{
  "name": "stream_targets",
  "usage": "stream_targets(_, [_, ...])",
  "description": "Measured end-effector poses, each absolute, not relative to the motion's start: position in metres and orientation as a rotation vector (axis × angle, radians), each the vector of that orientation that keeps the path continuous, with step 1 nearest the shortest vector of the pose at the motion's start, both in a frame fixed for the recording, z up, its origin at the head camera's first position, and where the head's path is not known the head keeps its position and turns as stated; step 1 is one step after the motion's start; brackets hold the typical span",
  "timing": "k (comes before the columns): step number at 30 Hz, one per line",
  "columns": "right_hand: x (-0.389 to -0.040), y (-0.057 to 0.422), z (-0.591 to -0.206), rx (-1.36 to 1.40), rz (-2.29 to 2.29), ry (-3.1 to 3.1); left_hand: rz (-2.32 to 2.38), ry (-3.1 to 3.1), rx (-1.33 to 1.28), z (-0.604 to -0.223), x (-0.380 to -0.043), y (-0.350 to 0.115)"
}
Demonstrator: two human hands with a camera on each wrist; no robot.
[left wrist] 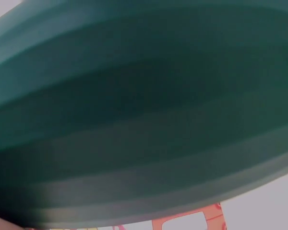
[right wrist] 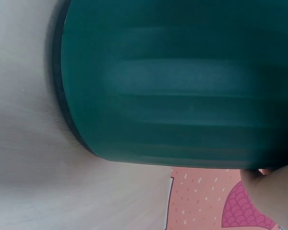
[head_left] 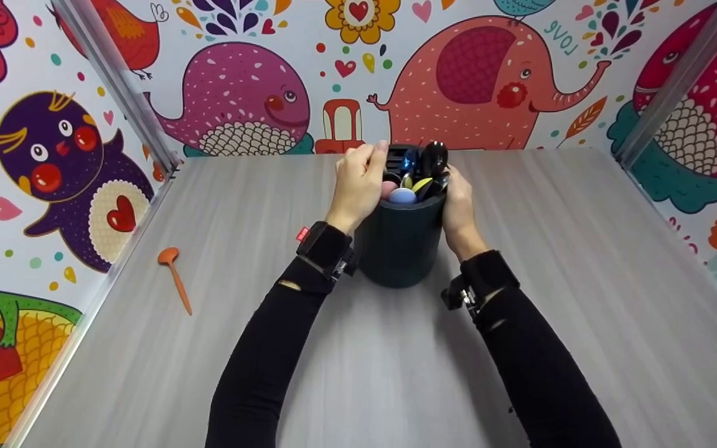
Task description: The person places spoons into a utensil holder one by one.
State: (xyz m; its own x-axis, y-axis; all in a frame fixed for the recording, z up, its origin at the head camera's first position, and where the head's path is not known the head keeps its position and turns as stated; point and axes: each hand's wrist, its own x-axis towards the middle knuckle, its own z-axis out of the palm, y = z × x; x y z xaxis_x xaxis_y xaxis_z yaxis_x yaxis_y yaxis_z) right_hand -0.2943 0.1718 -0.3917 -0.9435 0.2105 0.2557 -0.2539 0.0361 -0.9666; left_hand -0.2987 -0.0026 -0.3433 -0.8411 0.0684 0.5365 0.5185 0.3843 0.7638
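Note:
A dark green utensil holder (head_left: 401, 249) stands upright on the table, packed with utensils. My left hand (head_left: 357, 186) grips its left side up at the rim, and my right hand (head_left: 459, 208) holds the opposite side. Inside it are a black spoon (head_left: 434, 158), a blue rounded end (head_left: 403, 196), a pink one (head_left: 388, 189) and a yellow one (head_left: 421, 184). The ribbed green wall of the holder (left wrist: 149, 115) fills most of the left wrist view. In the right wrist view, part of my right hand (right wrist: 276, 194) shows beside the holder (right wrist: 182, 91); its fingertips are hidden.
An orange spoon (head_left: 175, 280) with a small round bowl lies on the grey wood-grain table (head_left: 240, 205), left of my left arm. Walls with cartoon animals stand at the back and both sides, with metal posts (head_left: 125, 87) at the corners.

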Motion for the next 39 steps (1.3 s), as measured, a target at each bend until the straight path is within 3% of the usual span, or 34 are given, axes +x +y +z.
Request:
stream_targets(10, [-0.293, 0.172, -0.392, 0.061, 1.973, -1.982, -1.380, -2.316, -0.462, -0.335, -0.303, -0.001])
stream_targets(19, [-0.292, 0.171, -0.391, 0.056, 1.953, -2.006, -1.614, -2.244, -0.445, -0.327, -0.303, -0.002])
stream_targets(29, [-0.292, 0.172, -0.390, 0.046, 1.945, -2.018, -1.254, -2.407, -0.485, -0.332, -0.301, 0.001])
stream_targets(39, [-0.295, 0.172, -0.392, 0.044, 1.990, -1.984, -1.285, -2.349, -0.579, -0.348, -0.298, -0.005])
